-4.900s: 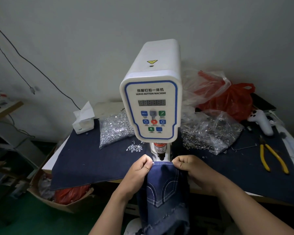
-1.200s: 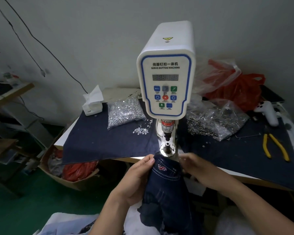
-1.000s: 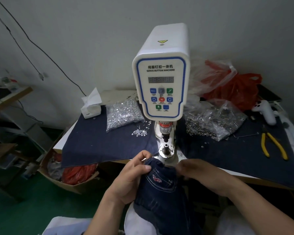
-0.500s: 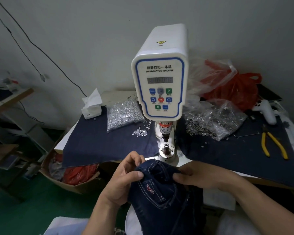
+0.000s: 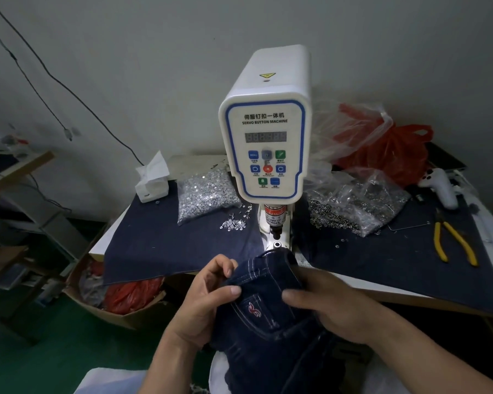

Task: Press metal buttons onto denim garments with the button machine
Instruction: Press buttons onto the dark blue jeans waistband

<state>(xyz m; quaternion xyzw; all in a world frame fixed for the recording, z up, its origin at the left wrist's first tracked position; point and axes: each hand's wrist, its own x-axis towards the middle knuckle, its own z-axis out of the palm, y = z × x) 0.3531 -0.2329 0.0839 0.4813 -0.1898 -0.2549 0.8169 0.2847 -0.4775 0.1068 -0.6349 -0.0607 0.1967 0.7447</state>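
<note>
White servo button machine (image 5: 265, 143) stands at 12 o'clock on a cloth-covered table (image 5: 410, 260). Dark denim garment (image 5: 271, 322) lies at 6 o'clock, just below the press post. Left hand (image 5: 202, 302) pinches its waistband edge; right hand (image 5: 330, 305) grips the fabric at 4 o'clock.

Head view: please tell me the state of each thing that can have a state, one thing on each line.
button machine: upright, display lit, nothing under its press.
denim garment: bunched, held in front of the machine, off the die.
left hand: pinches the garment's edge.
right hand: grips the garment's other side.
pliers: lying flat, handles spread.
left bag of metal parts: open, some pieces spilled beside it.
tissue box: one tissue sticking up.
</note>
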